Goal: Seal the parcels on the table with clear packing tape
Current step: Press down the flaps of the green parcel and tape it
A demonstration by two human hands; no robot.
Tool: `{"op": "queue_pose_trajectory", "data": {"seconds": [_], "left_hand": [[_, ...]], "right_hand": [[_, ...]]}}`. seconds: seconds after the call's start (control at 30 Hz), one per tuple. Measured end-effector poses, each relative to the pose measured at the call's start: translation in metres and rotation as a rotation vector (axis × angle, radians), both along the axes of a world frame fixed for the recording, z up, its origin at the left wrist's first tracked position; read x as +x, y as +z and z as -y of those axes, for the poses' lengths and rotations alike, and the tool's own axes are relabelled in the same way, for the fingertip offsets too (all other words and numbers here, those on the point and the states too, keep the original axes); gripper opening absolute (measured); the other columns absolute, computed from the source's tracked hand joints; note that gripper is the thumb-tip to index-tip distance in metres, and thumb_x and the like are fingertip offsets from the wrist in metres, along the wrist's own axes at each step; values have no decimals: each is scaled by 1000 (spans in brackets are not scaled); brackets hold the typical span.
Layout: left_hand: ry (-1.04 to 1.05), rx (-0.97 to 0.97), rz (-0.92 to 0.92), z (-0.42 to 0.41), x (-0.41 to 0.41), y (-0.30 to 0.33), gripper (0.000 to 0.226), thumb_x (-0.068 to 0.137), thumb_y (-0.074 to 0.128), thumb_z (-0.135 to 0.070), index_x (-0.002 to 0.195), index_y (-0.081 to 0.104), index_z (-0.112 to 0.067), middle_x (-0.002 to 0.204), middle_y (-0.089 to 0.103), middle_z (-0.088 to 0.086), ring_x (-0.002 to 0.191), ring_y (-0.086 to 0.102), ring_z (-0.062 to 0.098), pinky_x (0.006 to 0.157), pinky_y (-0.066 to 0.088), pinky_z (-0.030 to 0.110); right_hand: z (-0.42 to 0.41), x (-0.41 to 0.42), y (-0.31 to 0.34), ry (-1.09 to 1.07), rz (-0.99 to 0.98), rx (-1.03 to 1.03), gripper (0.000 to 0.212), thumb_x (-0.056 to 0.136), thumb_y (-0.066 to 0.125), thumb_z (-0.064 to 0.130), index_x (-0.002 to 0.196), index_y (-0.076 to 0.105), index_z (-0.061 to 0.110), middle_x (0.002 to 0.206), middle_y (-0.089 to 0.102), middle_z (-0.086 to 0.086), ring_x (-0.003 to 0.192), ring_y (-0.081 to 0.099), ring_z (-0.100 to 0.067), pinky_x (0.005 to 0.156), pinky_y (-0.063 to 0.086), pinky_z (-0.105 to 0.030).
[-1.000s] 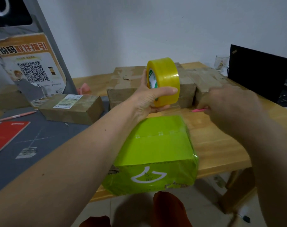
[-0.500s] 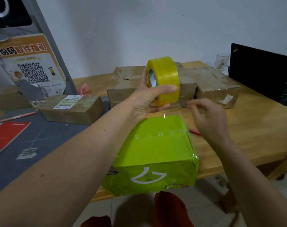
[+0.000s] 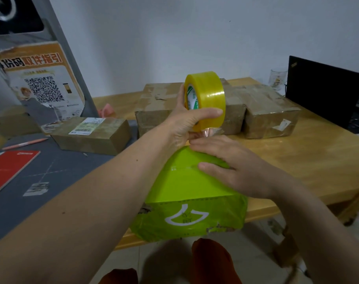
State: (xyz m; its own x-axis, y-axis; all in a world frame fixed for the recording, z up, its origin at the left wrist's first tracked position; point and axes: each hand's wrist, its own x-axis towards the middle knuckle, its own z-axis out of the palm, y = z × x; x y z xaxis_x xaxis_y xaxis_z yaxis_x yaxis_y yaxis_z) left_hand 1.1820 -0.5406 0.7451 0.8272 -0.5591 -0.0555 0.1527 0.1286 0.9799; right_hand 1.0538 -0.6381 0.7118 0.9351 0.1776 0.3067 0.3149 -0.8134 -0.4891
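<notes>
1. Two hands at work over the green parcel point(image 3: 186, 185), which sits at the near edge of the wooden table point(image 3: 317, 160).
2. Left hand point(image 3: 186, 124) grips the tape roll point(image 3: 205, 99), thumb curled across its outer face; roll held upright above the parcel's far edge.
3. Right hand point(image 3: 232, 167) lies flat on the parcel top, fingers straight, fingertips at the loose tape end under the roll.
4. Three brown parcels behind: one point(image 3: 92, 136) left on the grey mat, two point(image 3: 154, 107) point(image 3: 270, 117) side by side beyond the roll.
</notes>
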Motion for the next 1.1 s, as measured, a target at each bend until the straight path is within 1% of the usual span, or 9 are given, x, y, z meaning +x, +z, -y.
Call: {"op": "queue_pose_trajectory", "data": {"seconds": [0.23, 0.37, 0.53, 0.67, 0.8, 0.87, 0.97, 1.03, 1.1], "left_hand": [[9, 18, 9, -1, -5, 4, 118, 66, 87, -6, 150, 19, -51, 132, 61, 1, 104, 69, 29, 61, 56, 32], [106, -165, -45, -1, -2, 14, 81, 78, 80, -9, 138, 38, -44, 127, 64, -1, 100, 68, 28, 50, 51, 24], [111, -138, -31, -10, -5, 24, 81, 78, 80, -8, 139, 39, -41, 123, 64, 0, 90, 67, 27, 47, 49, 23], [132, -197, 18, -20, -14, 40, 66, 79, 78, -8, 130, 46, -37, 111, 65, -3, 88, 67, 25, 47, 48, 23], [177, -179, 122, -57, -18, 39, 100, 73, 84, -10, 149, 27, -44, 129, 64, -2, 92, 70, 21, 55, 53, 26], [228, -166, 196, -79, -19, 30, 121, 60, 88, -15, 152, 16, -48, 142, 54, -1, 106, 68, 22, 60, 55, 30], [306, -165, 241, -104, -23, 11, 138, 44, 93, -25, 151, 12, -53, 152, 41, -2, 119, 61, 27, 60, 56, 32], [350, -175, 270, -114, -27, 3, 140, 43, 93, -26, 152, 10, -52, 154, 38, -3, 122, 59, 29, 59, 56, 32], [393, -194, 311, -120, -31, 3, 138, 51, 94, -19, 154, 8, -49, 154, 37, -5, 119, 62, 23, 62, 57, 35]], "right_hand": [[1, 2, 2, -15, -19, 119, 59, 83, 66, 52, 135, 57, 25, 138, 53, 16, 136, 35, -1, 116, 26, -29], [-1, 5, 2, -72, -21, 209, 53, 80, 75, 39, 129, 62, 26, 125, 56, 19, 126, 44, 1, 109, 35, -25], [0, 9, -2, -84, -49, 289, 56, 79, 73, 42, 131, 60, 26, 129, 56, 11, 125, 48, -5, 106, 39, -27], [-1, 10, -18, -147, -25, 677, 32, 87, 64, 40, 116, 68, 27, 124, 62, 5, 116, 59, -13, 98, 47, -31], [-3, 8, -29, -267, -153, 1119, 39, 102, 35, 47, 123, 62, 29, 124, 64, 8, 108, 64, -13, 93, 52, -33], [-4, 10, -29, -295, -136, 1104, 45, 103, 29, 47, 113, 66, 23, 110, 70, 4, 95, 67, -7, 87, 52, -31], [-19, 17, -28, -390, -62, 1031, 46, 105, 36, 36, 70, 58, 16, 50, 57, 14, 50, 51, 9, 59, 42, -6], [-27, 23, -28, -435, -40, 1020, 48, 106, 34, 31, 62, 45, 18, 42, 50, 12, 40, 45, 6, 43, 34, -7], [-30, 26, -31, -463, -29, 974, 48, 106, 33, 31, 62, 42, 16, 53, 49, 5, 41, 44, 5, 41, 31, -10]]}}
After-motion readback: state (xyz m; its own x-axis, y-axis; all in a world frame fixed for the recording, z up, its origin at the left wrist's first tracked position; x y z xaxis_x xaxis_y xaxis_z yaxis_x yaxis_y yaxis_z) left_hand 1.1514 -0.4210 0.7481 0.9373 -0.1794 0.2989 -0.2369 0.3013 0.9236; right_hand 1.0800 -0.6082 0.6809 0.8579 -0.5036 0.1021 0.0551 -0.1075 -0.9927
